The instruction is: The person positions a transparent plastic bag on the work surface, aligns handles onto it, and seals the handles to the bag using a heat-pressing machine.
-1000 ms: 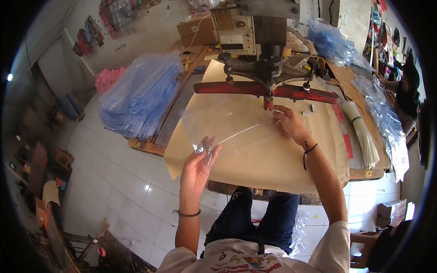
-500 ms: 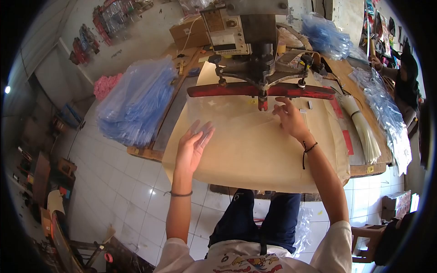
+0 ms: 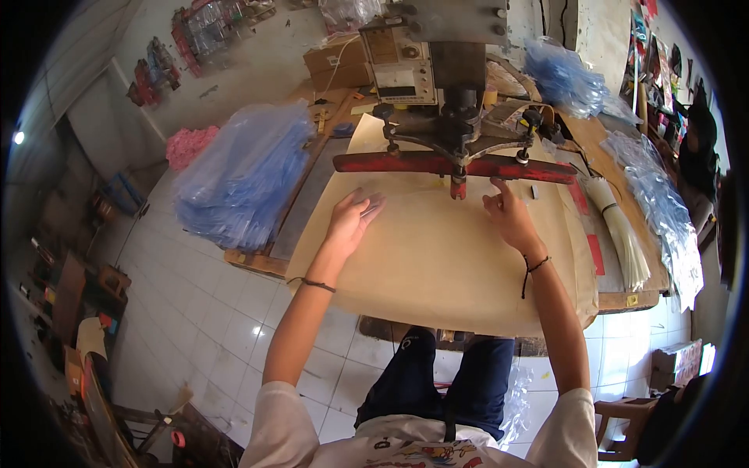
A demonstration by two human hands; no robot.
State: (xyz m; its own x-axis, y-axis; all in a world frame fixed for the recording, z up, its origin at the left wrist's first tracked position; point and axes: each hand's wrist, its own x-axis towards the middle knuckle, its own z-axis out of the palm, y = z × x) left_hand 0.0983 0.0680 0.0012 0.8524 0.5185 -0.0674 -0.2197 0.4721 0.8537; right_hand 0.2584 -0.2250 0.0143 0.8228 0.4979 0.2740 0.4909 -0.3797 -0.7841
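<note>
One faint clear sheet (image 3: 413, 192) lies near one red bar (image 3: 373, 162), between left hand (image 3: 348, 221) and right hand (image 3: 515, 221); whether their fingers pinch it, I cannot tell. Far left: one cardboard box (image 3: 337, 65), contents hidden.

One head-worn camera, facing forward and steeply down; field wide, borders dark and rounded. The wearer's shirt (image 3: 413, 454) is nearest the lens, at 6 o'clock. The sheet (image 3: 437, 265) fills the centre at middle range, the press (image 3: 460, 125) beyond at 1 o'clock, floor (image 3: 218, 327) at 8, wall (image 3: 257, 70) farther at 11.
</note>
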